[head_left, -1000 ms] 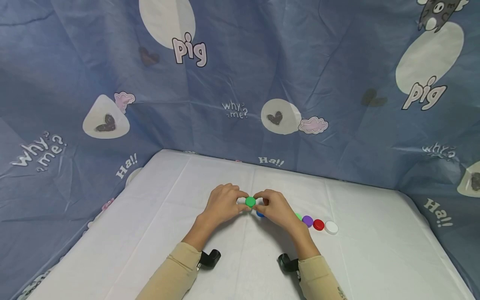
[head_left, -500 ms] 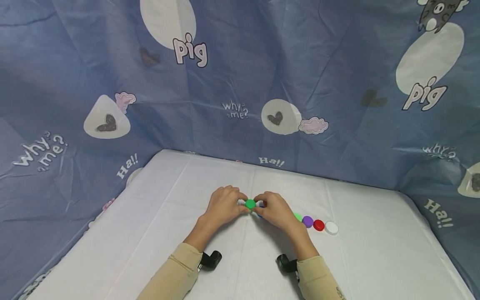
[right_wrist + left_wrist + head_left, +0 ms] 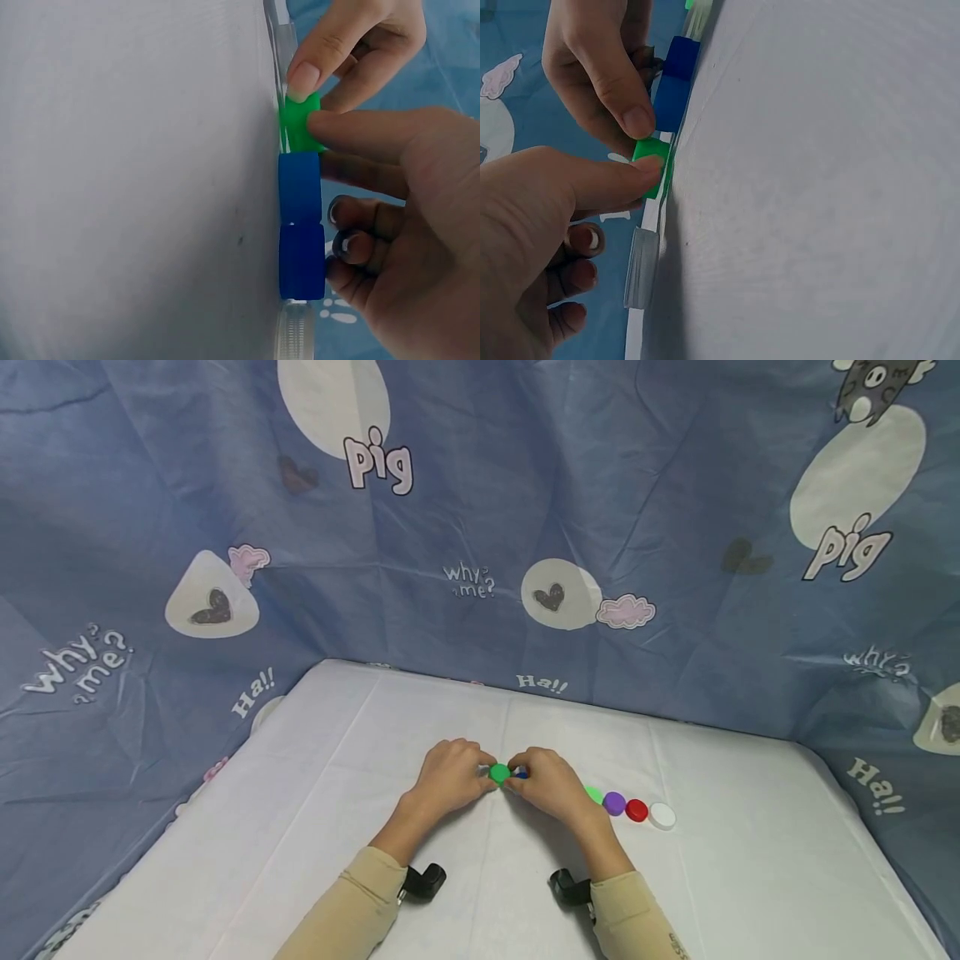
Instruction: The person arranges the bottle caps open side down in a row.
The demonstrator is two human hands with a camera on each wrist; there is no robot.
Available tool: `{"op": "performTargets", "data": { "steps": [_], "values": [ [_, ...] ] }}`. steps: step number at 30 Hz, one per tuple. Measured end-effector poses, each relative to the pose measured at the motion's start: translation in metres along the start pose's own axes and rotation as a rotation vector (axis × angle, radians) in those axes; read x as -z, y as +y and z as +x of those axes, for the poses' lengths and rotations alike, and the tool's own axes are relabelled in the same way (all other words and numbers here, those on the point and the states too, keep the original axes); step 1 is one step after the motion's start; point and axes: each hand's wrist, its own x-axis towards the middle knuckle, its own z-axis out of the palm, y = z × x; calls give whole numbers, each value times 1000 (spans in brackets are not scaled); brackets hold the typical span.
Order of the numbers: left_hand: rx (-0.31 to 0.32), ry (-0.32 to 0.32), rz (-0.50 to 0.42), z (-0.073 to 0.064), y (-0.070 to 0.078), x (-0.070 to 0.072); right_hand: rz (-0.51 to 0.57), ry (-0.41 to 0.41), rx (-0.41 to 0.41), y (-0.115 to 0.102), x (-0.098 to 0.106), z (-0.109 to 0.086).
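Between my two hands a green bottle cap (image 3: 499, 773) stands at table level in a row of caps. My left hand (image 3: 453, 777) pinches its left side between thumb and finger, and my right hand (image 3: 549, 785) pinches its right side. Two blue caps (image 3: 300, 187) sit end to end just beside the green one, under my right hand's curled fingers. In the left wrist view a clear cap (image 3: 641, 268) lies on the other side, a small gap away from the green cap. Another clear ribbed cap (image 3: 296, 331) follows the blue ones.
Right of my hands the row goes on with a light green cap (image 3: 594, 796), a purple cap (image 3: 615, 803), a red cap (image 3: 637, 810) and a white cap (image 3: 662, 816). A white cloth (image 3: 360, 827) covers the table; a blue printed curtain (image 3: 450, 510) hangs behind.
Both hands have come slightly toward me and down with the green cap, bringing it into line with the other caps. The caps at the right have stayed put.
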Motion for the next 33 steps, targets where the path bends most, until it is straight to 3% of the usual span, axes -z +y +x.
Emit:
{"op": "performTargets", "data": {
  "steps": [13,33],
  "values": [
    [28,-19,-20,-1,2,-4,-49,19,13,0,-3,0],
    [33,-15,22,-3,-4,1,-12,22,7,-7,-5,5]
  ]
}}
